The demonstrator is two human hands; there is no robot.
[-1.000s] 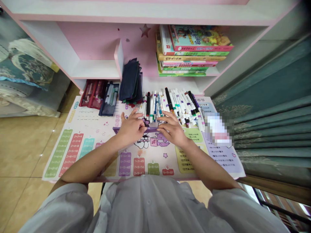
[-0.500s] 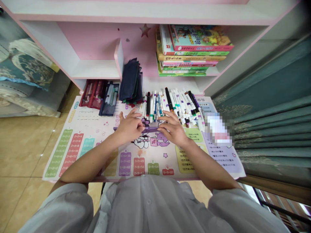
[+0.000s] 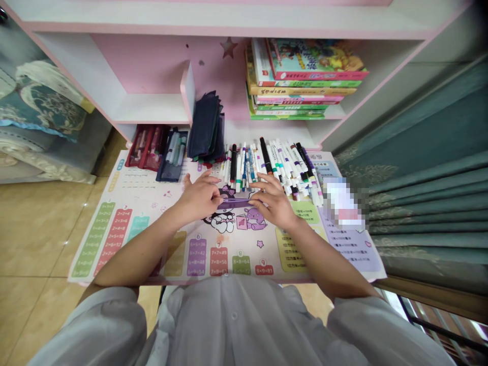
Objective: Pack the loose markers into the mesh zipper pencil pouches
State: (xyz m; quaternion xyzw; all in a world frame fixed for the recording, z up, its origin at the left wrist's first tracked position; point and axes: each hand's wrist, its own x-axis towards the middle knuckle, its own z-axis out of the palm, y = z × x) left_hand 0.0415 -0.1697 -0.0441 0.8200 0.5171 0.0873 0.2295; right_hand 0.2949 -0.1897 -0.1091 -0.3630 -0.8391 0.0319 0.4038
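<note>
My left hand (image 3: 196, 200) and right hand (image 3: 273, 205) pinch narrowly at either end of a slim purple pen (image 3: 234, 202), low centre over the printed times-table mat (image 3: 114, 239). It looks light, stiff and smooth, so the barrel seems the place to grip.

And here's the scene: a pink-and-white bookcase (image 3: 125, 66) fills the top of the frame, with a stack of children's books (image 3: 305, 81) lying flat at one o'clock! Over at twelve, a pile of dark navy pouches (image 3: 206, 129) leans against a shelf divider, and at eleven a red pencil case (image 3: 145, 147) sits beside a navy pencil case (image 3: 171, 157). A teal curtain (image 3: 427, 213) sweeps down at three, patterned bedding (image 3: 41, 107) bulks up at ten, and beige floor tiles (image 3: 38, 229) shine at eight!
</note>
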